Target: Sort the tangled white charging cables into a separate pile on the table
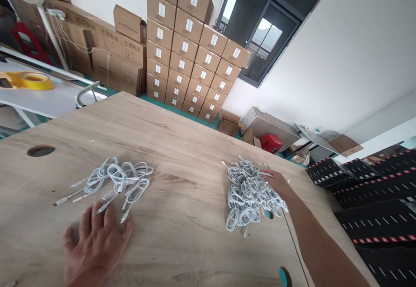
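Note:
Several coiled white cables (118, 176) lie in a small loose group on the left of the wooden table. Just in front of them my left hand (95, 239) rests flat, palm down, fingers spread, its fingertips near the cable ends. A larger heap of coiled white cables (248, 191) is on the right. At the upper right edge of that heap is my right hand (274, 181), its fingers closed on a looped cable (265, 174); the fingertips are small and partly hidden.
The wooden table (182, 135) has a round hole (41, 150) at left and a seam at right. Yellow tape (34, 81) sits on a side table. Stacked cartons (185, 46) stand behind; black slotted bins (380, 196) are at right.

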Available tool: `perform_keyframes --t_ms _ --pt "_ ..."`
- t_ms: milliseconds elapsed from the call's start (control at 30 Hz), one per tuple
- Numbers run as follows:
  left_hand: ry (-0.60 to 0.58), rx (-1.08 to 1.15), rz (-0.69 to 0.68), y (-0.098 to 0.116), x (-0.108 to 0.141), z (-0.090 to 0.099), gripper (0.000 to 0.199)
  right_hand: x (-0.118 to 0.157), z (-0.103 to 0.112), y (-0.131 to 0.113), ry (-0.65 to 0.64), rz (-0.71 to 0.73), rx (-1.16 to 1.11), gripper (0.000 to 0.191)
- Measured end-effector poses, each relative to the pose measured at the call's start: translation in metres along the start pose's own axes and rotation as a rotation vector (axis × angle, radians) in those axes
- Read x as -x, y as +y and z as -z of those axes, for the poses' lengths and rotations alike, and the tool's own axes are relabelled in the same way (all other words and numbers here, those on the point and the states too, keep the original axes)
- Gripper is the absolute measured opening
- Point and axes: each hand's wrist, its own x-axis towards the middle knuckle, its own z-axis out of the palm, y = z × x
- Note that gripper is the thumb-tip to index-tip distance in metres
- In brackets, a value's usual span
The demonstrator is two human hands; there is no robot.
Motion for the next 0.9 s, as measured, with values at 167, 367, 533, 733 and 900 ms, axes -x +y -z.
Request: perform_keyframes --t_ms 167,367,533,733,900 --pt "-0.005 -0.014 0.012 0.005 0.000 0.006 0.084 0.013 0.022 0.018 0.053 -0.168 -0.570 0.039" --pt "-0.024 -0.012 0.016 0.003 0.001 0.007 0.091 0.037 0.009 -0.010 0.014 -0.043 -1.117 0.048" --pt "-0.037 -0.006 0.015 0.004 0.000 0.008 0.093 0.055 -0.082 -0.073 -0.204 -0.043 -1.390 0.037" --pt "-0.080 0.004 0.013 -0.001 -0.006 0.001 0.087 0.092 -0.225 -0.188 -0.545 0.123 -1.281 0.048" --pt "-0.046 0.032 -0.002 -0.004 -0.003 -0.001 0.077 0.067 -0.176 -0.194 -0.275 0.477 -0.137 0.060"
